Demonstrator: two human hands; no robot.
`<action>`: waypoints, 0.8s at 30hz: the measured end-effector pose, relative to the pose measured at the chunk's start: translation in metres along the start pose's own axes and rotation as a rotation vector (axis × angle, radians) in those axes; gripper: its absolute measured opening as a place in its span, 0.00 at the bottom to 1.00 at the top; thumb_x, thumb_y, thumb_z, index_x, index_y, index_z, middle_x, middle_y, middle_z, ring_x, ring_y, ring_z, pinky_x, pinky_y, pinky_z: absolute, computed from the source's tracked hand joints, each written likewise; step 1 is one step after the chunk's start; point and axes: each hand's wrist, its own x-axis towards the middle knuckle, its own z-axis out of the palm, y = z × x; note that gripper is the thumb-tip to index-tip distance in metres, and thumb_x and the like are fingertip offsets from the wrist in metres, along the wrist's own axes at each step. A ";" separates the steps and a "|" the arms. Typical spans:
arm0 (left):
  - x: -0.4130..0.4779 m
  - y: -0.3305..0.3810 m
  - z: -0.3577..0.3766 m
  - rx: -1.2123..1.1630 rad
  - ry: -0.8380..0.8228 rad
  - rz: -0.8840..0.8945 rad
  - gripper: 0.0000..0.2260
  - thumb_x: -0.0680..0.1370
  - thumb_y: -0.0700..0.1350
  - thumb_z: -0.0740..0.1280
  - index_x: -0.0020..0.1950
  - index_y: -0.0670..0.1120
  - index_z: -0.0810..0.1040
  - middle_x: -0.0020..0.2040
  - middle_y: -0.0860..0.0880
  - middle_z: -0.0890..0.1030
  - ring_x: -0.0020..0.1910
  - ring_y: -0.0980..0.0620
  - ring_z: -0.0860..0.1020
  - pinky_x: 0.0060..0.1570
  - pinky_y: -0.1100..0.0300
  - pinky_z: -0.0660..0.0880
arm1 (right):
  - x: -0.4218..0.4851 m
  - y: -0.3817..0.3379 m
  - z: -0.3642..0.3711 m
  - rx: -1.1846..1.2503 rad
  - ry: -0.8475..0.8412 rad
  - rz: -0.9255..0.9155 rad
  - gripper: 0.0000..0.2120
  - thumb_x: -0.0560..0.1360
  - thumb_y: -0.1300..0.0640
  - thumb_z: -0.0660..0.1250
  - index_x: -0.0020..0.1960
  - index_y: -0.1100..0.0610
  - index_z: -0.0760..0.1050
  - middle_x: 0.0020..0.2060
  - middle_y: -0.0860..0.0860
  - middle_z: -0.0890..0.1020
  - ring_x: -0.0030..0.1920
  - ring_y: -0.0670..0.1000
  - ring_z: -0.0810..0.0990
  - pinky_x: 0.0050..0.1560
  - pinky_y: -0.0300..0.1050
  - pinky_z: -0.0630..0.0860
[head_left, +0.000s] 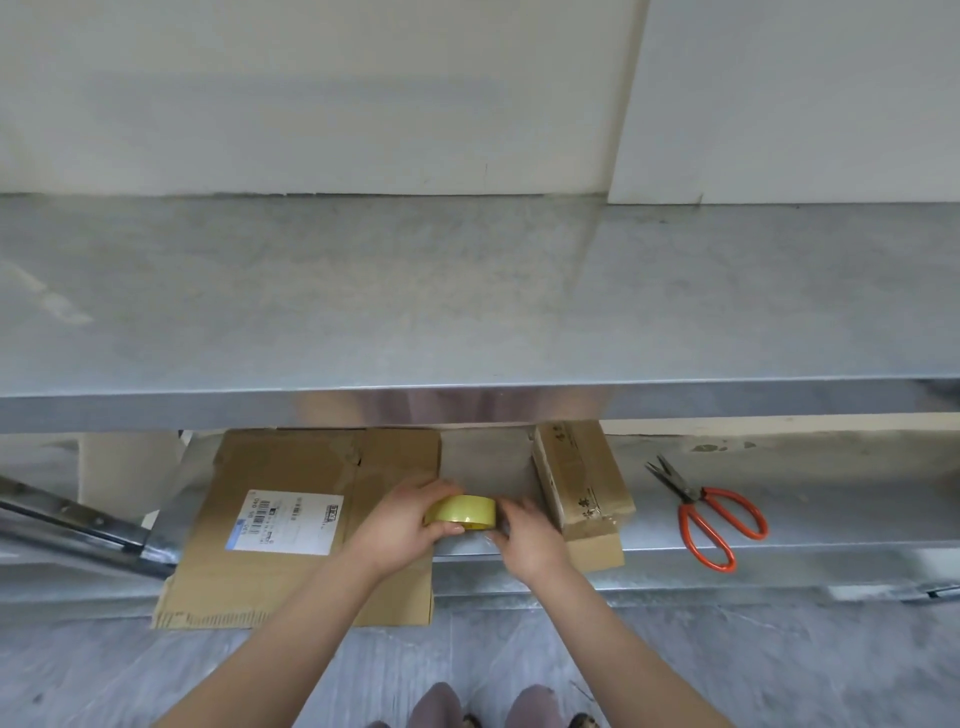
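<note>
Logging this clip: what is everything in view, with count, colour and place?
tape roll: one, yellow, held over the lower shelf, between the hands
flattened carton: one, brown with a white label, left on the lower shelf, overhanging its front edge
small box: one, brown, lower shelf, right of the hands
scissors: one pair, orange-red handles, lower shelf, far right
table top: one, grey steel, above the shelf
lower shelf: one, grey steel
wall: white, behind the table
floor: grey, in front
left hand: grips the roll
right hand: fingers at the roll's right edge, grip unclear
</note>
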 end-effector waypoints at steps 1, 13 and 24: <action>0.000 0.000 0.000 0.006 -0.007 0.001 0.17 0.74 0.51 0.72 0.61 0.49 0.78 0.54 0.53 0.77 0.55 0.54 0.73 0.54 0.61 0.69 | 0.001 0.000 0.000 0.004 0.001 0.003 0.17 0.79 0.49 0.64 0.67 0.48 0.70 0.60 0.52 0.72 0.58 0.55 0.76 0.54 0.49 0.76; 0.005 0.006 -0.006 0.142 -0.052 0.023 0.17 0.74 0.55 0.70 0.61 0.52 0.77 0.54 0.53 0.77 0.54 0.54 0.72 0.48 0.62 0.66 | 0.003 0.003 -0.001 0.000 0.049 0.006 0.15 0.79 0.50 0.62 0.65 0.43 0.71 0.58 0.49 0.74 0.57 0.52 0.77 0.49 0.45 0.75; -0.010 -0.008 -0.019 -0.003 0.051 -0.101 0.17 0.73 0.53 0.73 0.60 0.53 0.79 0.57 0.59 0.77 0.57 0.59 0.72 0.56 0.63 0.67 | -0.001 0.007 0.002 -0.012 0.042 -0.019 0.23 0.78 0.43 0.63 0.71 0.36 0.65 0.63 0.46 0.71 0.62 0.50 0.74 0.51 0.43 0.74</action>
